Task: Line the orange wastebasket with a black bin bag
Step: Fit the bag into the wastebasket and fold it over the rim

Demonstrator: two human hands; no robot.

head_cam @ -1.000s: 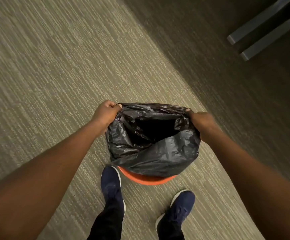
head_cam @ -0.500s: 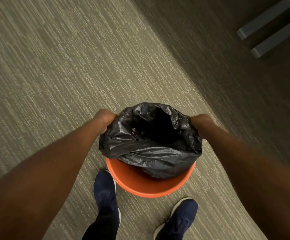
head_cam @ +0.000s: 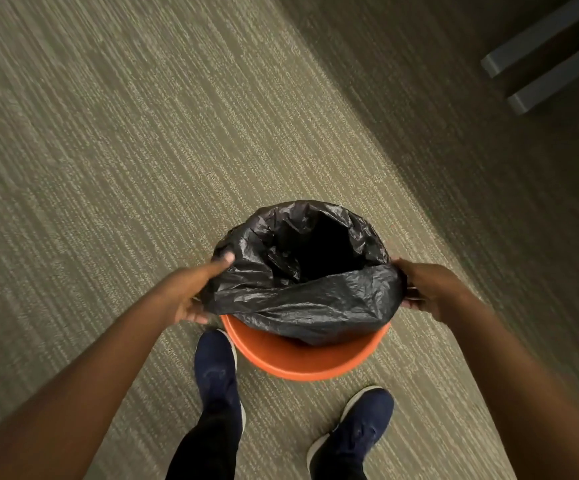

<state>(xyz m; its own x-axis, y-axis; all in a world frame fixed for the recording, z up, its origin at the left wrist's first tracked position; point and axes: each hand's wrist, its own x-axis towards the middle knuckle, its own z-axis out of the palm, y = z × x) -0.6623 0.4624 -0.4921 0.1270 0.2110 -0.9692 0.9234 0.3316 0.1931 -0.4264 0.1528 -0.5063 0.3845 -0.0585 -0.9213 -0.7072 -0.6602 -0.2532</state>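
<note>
Both hands [head_cam: 191, 292] [head_cam: 430, 289] low, fingers clenched, arms outstretched.

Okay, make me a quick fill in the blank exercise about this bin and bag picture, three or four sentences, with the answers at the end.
1. The bin bag held over the wastebasket is ____ in colour.
2. The wastebasket standing on the carpet is ____ in colour.
3. The left hand and right hand grip the bag's opening on ____ sides.
4. The near rim of the wastebasket is still ____ by the bag.

Missing words: black; orange; opposite; uncovered
</note>
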